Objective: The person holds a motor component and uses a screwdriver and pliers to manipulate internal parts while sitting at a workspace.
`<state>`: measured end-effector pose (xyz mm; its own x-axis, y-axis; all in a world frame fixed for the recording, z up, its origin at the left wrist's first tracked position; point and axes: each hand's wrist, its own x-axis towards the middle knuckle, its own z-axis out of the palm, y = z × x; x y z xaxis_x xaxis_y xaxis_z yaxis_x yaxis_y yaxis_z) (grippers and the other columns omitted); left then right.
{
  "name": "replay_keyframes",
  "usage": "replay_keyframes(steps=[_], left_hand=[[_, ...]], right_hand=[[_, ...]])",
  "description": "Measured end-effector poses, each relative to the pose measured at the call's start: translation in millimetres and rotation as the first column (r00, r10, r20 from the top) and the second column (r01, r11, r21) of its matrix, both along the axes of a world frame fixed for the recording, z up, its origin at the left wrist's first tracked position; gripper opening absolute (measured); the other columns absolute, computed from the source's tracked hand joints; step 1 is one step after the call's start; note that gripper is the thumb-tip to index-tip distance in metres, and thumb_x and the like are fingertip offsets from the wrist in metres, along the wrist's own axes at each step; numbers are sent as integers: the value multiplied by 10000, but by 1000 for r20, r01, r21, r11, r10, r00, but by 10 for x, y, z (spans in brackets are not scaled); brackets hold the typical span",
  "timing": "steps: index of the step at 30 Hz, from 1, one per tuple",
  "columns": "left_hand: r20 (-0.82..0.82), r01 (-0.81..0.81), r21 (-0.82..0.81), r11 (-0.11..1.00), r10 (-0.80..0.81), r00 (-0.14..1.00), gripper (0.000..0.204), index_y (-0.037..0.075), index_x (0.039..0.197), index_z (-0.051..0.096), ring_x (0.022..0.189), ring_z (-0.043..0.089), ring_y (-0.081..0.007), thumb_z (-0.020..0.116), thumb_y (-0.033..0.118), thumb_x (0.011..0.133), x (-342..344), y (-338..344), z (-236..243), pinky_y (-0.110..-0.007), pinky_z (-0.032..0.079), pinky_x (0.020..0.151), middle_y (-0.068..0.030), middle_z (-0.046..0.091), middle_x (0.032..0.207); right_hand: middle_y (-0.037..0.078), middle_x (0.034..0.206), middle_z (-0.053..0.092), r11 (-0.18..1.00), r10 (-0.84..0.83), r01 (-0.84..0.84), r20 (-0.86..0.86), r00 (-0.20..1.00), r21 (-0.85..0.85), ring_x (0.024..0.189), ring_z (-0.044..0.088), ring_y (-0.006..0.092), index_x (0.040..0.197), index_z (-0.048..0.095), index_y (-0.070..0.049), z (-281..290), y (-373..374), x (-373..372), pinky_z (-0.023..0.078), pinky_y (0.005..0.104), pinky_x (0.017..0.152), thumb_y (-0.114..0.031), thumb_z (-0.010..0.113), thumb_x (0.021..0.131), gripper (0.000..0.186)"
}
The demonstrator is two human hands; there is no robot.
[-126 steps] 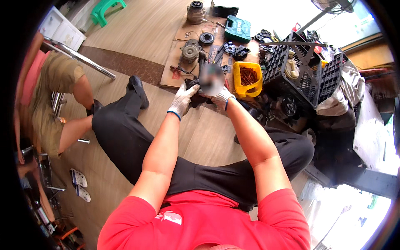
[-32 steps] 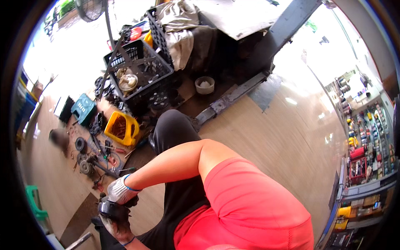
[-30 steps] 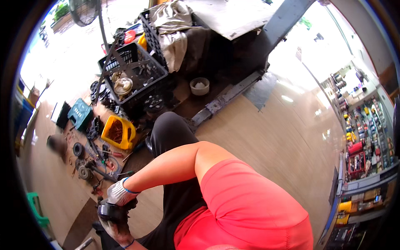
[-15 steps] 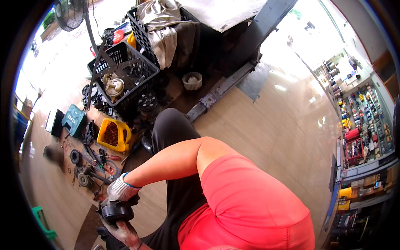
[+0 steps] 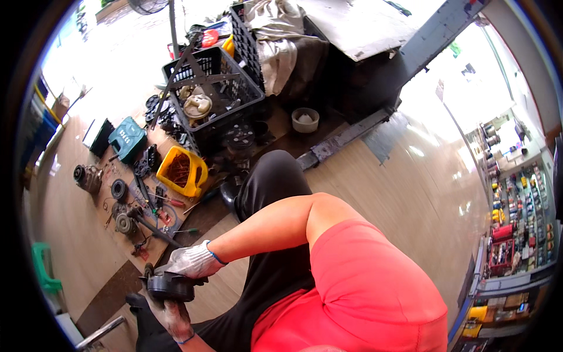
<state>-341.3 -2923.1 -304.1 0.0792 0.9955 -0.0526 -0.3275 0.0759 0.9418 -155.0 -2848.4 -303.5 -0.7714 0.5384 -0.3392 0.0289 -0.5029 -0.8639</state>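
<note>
The gloved left hand and the gloved right hand are together at the near left, above the floor, with a black round part between them. The left fingers are bent around its near side from below, and the right fingers curl over its far side; both have hold of it, though some fingertips are hidden behind the part. Just beyond the hands, a cardboard sheet carries a metal pulley part and, farther off, a black ring. A yellow container with reddish-brown strands inside stands right of the ring, and a teal case lies beyond them. A black crate stands farther to the right, with a white cup right of it
</note>
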Motion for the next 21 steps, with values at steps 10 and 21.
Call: replay_keyframes(steps=[10,21], left_hand=[[8,-11,-89,996,11,1000,941,30,1456,437,1193,599,-238,728,-59,565,-227,91,506,-383,534,999,-115,557,1366],[38,-115,-171,979,123,992,981,37,1370,463,1042,680,-242,845,-100,477,-276,-5,587,-359,635,716,-104,609,1217]], right_hand=[[81,679,634,657,104,-79,15,995,750,500,633,180,1162,623,-123,447,194,-57,492,318,443,-197,479,1022,214],[205,747,642,303,76,17,-42,996,953,672,654,369,1279,605,-101,260,286,-229,494,434,583,-100,674,798,487]])
